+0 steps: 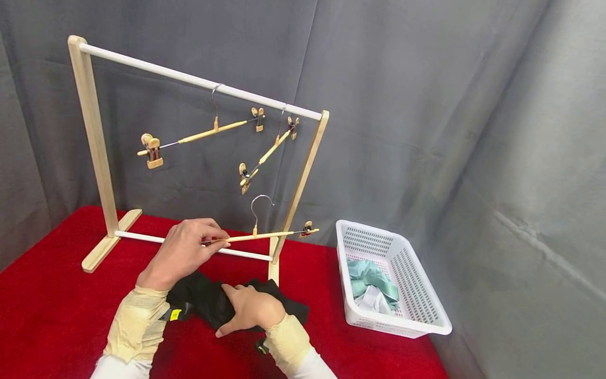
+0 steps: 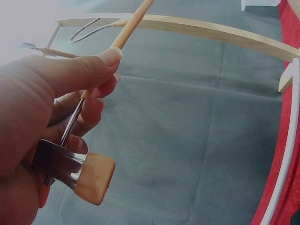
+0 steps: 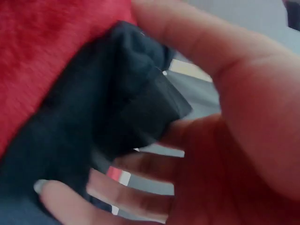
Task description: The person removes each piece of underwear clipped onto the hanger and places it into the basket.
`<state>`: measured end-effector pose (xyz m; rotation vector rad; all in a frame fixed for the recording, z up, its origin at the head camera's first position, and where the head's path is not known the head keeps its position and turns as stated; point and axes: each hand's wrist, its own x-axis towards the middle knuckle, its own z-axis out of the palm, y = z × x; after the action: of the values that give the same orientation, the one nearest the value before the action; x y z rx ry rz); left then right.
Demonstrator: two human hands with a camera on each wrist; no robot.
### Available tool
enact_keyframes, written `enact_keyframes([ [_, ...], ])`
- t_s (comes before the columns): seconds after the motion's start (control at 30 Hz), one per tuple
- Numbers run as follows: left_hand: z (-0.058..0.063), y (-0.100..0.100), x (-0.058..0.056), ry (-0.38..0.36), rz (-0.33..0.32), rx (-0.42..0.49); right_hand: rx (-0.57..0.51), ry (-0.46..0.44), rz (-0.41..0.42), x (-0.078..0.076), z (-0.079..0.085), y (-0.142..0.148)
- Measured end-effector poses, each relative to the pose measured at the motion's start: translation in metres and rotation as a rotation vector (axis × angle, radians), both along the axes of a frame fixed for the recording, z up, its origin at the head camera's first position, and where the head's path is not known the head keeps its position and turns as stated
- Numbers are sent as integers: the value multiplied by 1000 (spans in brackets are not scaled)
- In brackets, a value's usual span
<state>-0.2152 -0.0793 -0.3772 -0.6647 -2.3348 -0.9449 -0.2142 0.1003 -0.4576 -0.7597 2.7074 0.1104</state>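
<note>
My left hand (image 1: pixel 184 250) pinches one end of a wooden clip hanger (image 1: pixel 265 236) between thumb and fingers. Its metal hook points up, and a clip (image 1: pixel 307 229) sits at the far right end. In the left wrist view the near-end clip (image 2: pixel 96 179) shows by the palm, with nothing in it. A piece of black cloth (image 1: pixel 203 297) lies crumpled on the red cover below the hanger. Over that cloth is my right hand (image 1: pixel 255 306), thumb apart from the fingers. The right wrist view shows those fingers extended against the black fabric (image 3: pixel 70 122).
A wooden rack with a white top bar (image 1: pixel 156 67) stands behind. Two more clip hangers, one at the middle (image 1: pixel 213 131) and one farther right (image 1: pixel 274 147), hang from it. To the right, a white basket (image 1: pixel 426 295) contains green cloth (image 1: pixel 371 276) and white cloth (image 1: pixel 374 301).
</note>
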Motion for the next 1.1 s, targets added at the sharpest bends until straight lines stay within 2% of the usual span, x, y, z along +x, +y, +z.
enact_keyframes([
  [0.1, -1, 0, 0, -5, 0, 0, 40, 53, 12, -1, -8, -5],
  [0.2, -2, -1, 0, -10, -1, 0, 35, 81, 19, -4, -14, -7],
  [0.4, -3, -2, -1, -1, 11, 0, -19, 52, 50, -13, -19, -3],
  [0.7, -5, -4, -2, 15, 14, 2, -113, 21, 129, -23, -16, 8],
  [0.87, -4, -4, -2, 17, 10, 11, -201, 37, 152, -29, -12, 16],
  [1.1, -3, -5, -2, 22, 17, 13, -405, 45, 137, -33, -6, 26],
])
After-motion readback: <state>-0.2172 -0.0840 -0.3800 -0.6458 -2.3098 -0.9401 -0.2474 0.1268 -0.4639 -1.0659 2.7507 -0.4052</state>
